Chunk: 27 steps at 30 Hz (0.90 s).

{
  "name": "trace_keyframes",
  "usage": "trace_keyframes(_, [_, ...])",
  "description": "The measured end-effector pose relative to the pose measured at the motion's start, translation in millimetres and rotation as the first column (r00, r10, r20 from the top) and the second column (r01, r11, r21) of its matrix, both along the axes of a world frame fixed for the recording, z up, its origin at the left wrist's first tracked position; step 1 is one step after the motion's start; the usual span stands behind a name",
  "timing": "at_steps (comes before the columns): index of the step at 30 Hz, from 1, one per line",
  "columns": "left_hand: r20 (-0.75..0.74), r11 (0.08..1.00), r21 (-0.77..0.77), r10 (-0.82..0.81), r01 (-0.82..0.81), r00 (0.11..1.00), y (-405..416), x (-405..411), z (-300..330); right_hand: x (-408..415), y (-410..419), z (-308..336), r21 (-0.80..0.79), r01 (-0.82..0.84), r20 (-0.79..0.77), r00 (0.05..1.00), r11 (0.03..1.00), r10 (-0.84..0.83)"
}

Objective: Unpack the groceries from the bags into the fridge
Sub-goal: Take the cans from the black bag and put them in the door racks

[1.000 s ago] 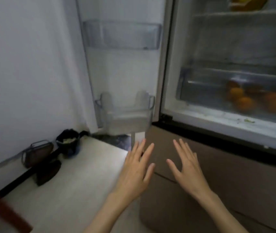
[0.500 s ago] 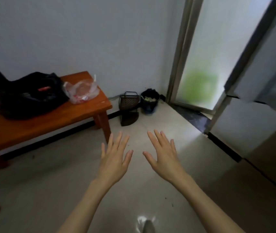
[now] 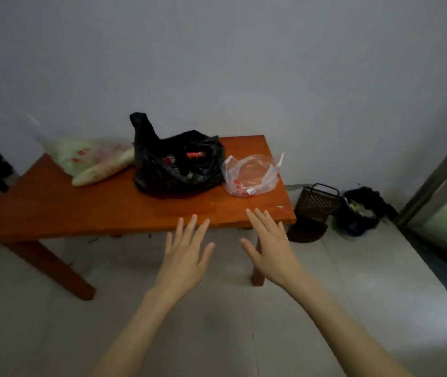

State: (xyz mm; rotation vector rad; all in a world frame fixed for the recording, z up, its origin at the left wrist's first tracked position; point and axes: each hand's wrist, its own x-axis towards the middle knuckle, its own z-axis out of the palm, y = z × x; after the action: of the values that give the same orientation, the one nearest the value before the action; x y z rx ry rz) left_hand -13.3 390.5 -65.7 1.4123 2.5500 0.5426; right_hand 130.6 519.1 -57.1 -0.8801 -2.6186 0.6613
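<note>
**Three bags on the wooden table, both hands empty**

The crumpled black plastic bag [image 3: 179,164] sits in the middle of the orange-brown wooden table [image 3: 102,210], its mouth gaping upward so that a red cylindrical item [image 3: 195,155] and other small packaged goods show inside; one handle sticks up at its left rear corner. Touching its right side is a clear thin plastic bag [image 3: 251,175] with white handles, lying low on the tabletop near the right end, holding something flat, round and reddish. On the black bag's left side, toward the back of the table near the wall, lies a translucent plastic bag of pale green produce [image 3: 92,161] with red markings; it is blurred and its contents cannot be told more closely.

The left hand [image 3: 184,257] and the right hand [image 3: 271,251] are stretched forward, palms down, fingers straight and spread, holding nothing. Their fingertips reach the table's near edge in the picture; whether they touch it cannot be told.

On the pale tiled floor [image 3: 353,281] to the right of the table stand a dark mesh basket [image 3: 317,200] and, just beside it, a small bin lined with a black bag [image 3: 361,213] with scraps inside. A grey wall [image 3: 217,63] is behind the table.
</note>
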Motion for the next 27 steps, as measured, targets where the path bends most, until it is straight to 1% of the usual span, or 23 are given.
trace_keyframes(8, [-0.009,0.996,-0.065,0.056,-0.056,0.998,52,-97,-15,-105,68,-11,-0.021,-0.145,0.006,0.989,0.989,0.145])
trace_keyframes(10, [-0.008,0.997,-0.037,0.061,-0.061,0.998,66,-128,-19,-135,85,-16,-0.028,-0.17,0.015,0.985,0.985,0.17])
trace_keyframes(13, [-0.083,0.998,0.054,0.017,-0.012,0.996,92,-181,-26,-185,109,-19,-0.016,-0.163,-0.025,0.986,0.986,0.163])
trace_keyframes(16, [-0.201,0.989,0.125,-0.047,0.073,0.979,128,-243,-31,-244,131,-25,-0.005,-0.091,-0.111,0.99,0.996,0.09])
trace_keyframes(18, [-0.293,0.984,0.102,-0.109,0.144,0.95,151,-286,-37,-287,143,-32,-0.024,-0.058,-0.144,0.988,0.998,0.054])
trace_keyframes(19, [-0.309,0.983,0.07,-0.141,0.17,0.941,160,-307,-39,-310,149,-37,-0.048,-0.049,-0.15,0.988,0.998,0.041])
trace_keyframes(21, [-0.278,0.984,0.028,-0.161,0.176,0.947,171,-346,-50,-352,156,-49,-0.118,-0.045,-0.139,0.99,0.992,0.028])
trace_keyframes(24, [-0.228,0.991,-0.026,-0.133,0.13,0.965,173,-389,-71,-400,163,-69,-0.213,-0.017,-0.089,0.996,0.977,-0.002])
trace_keyframes(27, [-0.122,0.993,-0.061,-0.113,0.106,0.986,169,-409,-91,-434,169,-87,-0.265,0.047,-0.005,0.999,0.963,-0.05])
